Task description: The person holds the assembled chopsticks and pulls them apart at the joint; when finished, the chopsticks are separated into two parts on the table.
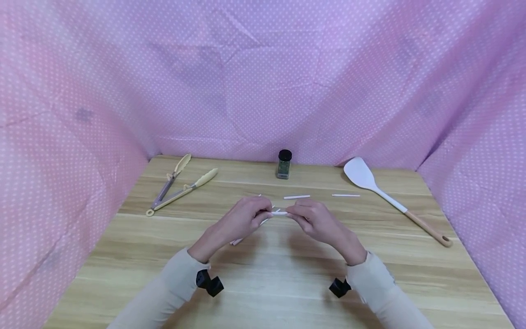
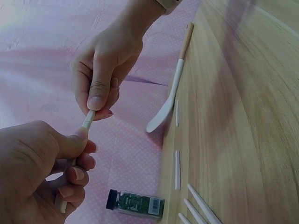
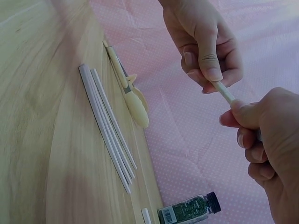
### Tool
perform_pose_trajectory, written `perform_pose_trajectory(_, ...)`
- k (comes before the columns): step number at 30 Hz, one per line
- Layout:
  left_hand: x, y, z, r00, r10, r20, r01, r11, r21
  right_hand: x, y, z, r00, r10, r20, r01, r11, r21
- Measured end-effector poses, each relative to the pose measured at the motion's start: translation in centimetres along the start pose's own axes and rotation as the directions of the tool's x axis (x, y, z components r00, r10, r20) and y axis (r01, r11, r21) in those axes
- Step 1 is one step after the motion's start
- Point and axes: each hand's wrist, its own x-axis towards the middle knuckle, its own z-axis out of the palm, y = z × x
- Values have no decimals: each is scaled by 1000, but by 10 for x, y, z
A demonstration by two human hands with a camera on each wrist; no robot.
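Note:
Over the middle of the table, both hands grip one slim white chopstick (image 1: 280, 213), held off the surface. The left hand (image 1: 248, 215) pinches one end, its other fingers curled round the stick in the left wrist view. Thumb and fingers of the right hand (image 1: 318, 222) pinch the opposite end. A faint joint line crosses the chopstick (image 2: 87, 122) between the hands. Several long white chopsticks (image 3: 105, 126) lie side by side on the table, partly hidden below the left hand in the head view. Two short white stick pieces (image 1: 297, 197) (image 1: 346, 195) lie beyond the hands.
Tongs with cream tips (image 1: 172, 197) lie spread at the left back. A spice jar (image 1: 284, 165) with a black lid stands at the back edge. To the right rests a white spatula (image 1: 359, 172) with a wooden handle. Pink dotted cloth (image 1: 263, 91) surrounds the wooden table (image 1: 271, 297).

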Motion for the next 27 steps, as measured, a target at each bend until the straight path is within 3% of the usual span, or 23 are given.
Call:
perform_pose_trajectory(8,-1,1,-1,1000,-21,11,22,999,-36,-2,3,1,998,-37,-51,38,999,15)
perform_pose_trajectory(27,-3,0,-4,998,-62,-17,61,997,-42,-5,6,1,996,-21,-82,24,999,38)
